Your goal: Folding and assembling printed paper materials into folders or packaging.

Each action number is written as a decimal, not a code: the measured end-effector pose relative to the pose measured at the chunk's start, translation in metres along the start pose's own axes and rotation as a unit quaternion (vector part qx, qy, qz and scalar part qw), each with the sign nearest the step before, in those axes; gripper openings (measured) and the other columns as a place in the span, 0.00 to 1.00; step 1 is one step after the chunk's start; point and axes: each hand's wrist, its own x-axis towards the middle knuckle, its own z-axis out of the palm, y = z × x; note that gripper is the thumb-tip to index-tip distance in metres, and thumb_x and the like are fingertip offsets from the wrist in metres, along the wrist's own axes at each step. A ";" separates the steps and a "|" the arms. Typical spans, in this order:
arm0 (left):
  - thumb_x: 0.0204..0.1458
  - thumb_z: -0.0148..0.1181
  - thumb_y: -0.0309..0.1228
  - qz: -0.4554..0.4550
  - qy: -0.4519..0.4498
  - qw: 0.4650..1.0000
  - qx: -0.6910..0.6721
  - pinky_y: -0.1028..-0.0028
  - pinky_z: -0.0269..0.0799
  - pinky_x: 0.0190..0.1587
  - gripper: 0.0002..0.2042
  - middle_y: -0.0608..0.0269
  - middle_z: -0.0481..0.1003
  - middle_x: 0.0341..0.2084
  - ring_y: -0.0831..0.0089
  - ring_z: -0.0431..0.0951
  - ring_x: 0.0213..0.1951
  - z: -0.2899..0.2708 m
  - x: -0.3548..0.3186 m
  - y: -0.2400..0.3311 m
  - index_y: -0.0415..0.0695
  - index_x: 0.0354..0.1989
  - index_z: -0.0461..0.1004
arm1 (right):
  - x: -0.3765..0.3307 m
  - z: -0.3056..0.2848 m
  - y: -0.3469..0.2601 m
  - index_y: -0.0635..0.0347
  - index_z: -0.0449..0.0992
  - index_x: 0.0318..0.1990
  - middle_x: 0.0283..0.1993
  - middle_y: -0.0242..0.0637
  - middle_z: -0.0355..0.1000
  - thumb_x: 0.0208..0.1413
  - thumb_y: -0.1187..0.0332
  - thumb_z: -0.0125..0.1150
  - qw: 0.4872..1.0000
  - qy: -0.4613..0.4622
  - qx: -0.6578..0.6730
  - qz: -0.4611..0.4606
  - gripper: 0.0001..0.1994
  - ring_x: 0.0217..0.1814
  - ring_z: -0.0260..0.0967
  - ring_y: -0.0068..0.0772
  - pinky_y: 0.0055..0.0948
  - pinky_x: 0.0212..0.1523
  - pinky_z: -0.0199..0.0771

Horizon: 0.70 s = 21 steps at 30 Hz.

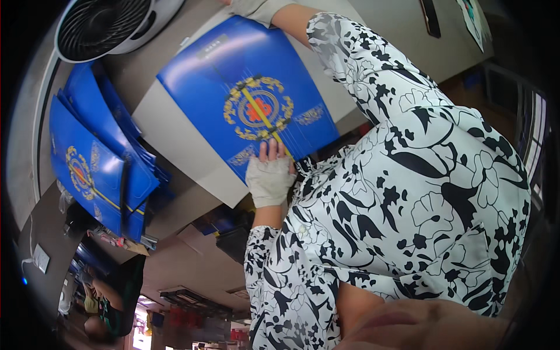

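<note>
blue panel lies btwn hands, board edge bare.

Pale gloves accompany a black-and-white floral shirt.

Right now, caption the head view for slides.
Gloved left hand and right hand at a blue printed panel, similar panels alongside.
</note>
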 end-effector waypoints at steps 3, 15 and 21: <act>0.53 0.62 0.41 -0.009 0.008 1.000 -0.012 0.43 0.64 0.63 0.26 0.51 0.70 0.66 0.49 0.69 0.67 0.015 0.000 -0.012 0.45 0.60 0.76 | -0.034 0.013 -0.017 0.62 0.62 0.72 0.75 0.61 0.57 0.61 0.41 0.54 0.988 -0.054 0.032 -0.139 0.40 0.78 0.54 0.60 0.56 0.76 0.50; 0.53 0.61 0.40 -0.025 0.060 0.998 0.012 0.44 0.65 0.64 0.28 0.50 0.72 0.65 0.50 0.69 0.67 0.050 0.022 -0.055 0.43 0.63 0.73 | -0.272 -0.018 -0.024 0.56 0.66 0.71 0.78 0.49 0.55 0.55 0.32 0.58 0.911 -0.323 0.078 -0.245 0.45 0.81 0.51 0.50 0.56 0.77 0.49; 0.55 0.63 0.43 -0.011 0.082 0.995 0.050 0.45 0.64 0.65 0.30 0.49 0.71 0.66 0.50 0.67 0.69 0.019 0.026 -0.044 0.41 0.65 0.72 | -0.373 -0.044 -0.015 0.56 0.64 0.72 0.79 0.52 0.52 0.57 0.32 0.54 0.927 -0.315 0.105 -0.176 0.45 0.82 0.48 0.51 0.57 0.77 0.48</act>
